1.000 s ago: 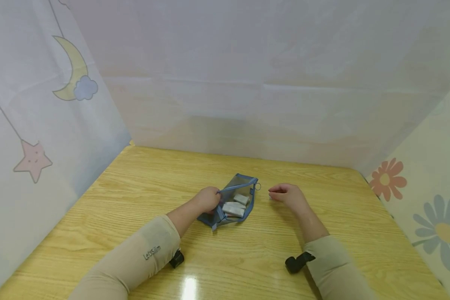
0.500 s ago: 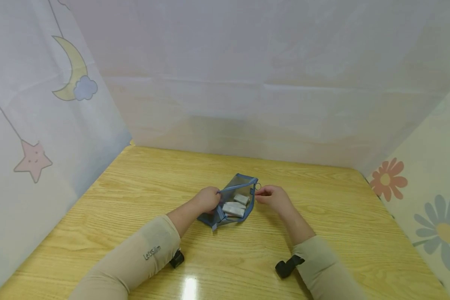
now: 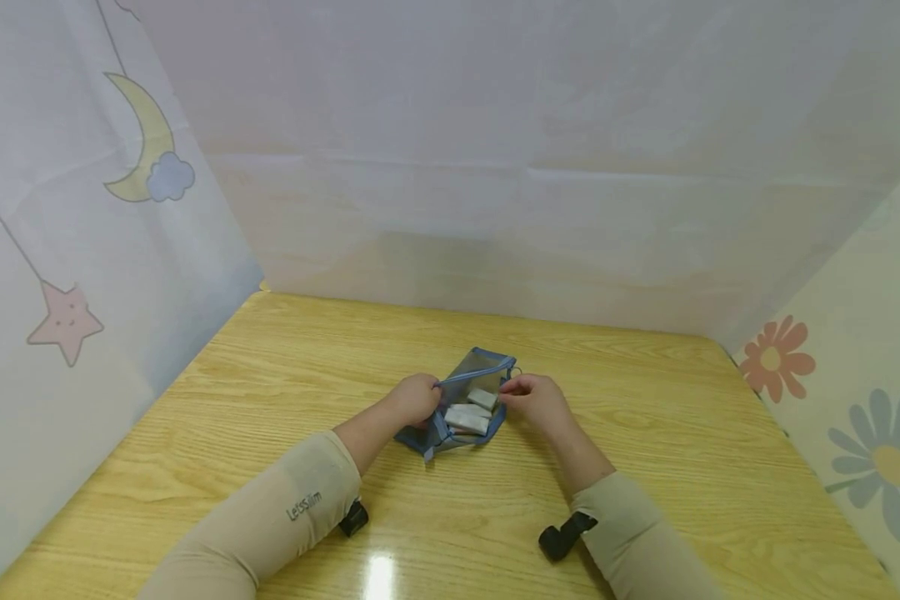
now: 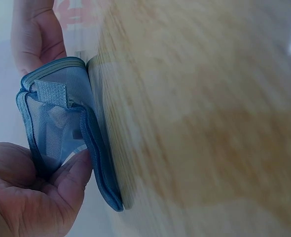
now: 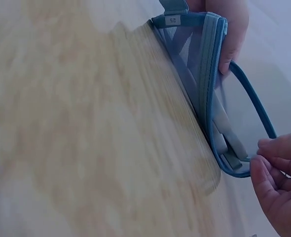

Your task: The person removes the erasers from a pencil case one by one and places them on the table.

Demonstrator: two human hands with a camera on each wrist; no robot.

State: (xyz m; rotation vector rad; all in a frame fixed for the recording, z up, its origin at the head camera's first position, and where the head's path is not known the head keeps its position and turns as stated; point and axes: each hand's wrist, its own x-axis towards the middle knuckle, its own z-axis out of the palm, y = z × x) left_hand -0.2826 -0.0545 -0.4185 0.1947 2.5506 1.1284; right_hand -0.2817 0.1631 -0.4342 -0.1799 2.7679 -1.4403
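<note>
Arriving at pouch [image 3: 480,365] edge: right hand [image 3: 540,402], well apart earlier; fingers bent, hold cannot be told. Left hand [image 3: 414,398] grips pouch, on table [image 3: 450,508], white packets [image 3: 467,422] inside. Work apparently two-handed now.

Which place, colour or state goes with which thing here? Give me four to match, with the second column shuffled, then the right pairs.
1. pouch
2. white packets
3. left hand
4. moon

A. gripping the pouch
B. yellow
C. blue-edged and open
D. inside the pouch

Pairs: 1-C, 2-D, 3-A, 4-B
</note>
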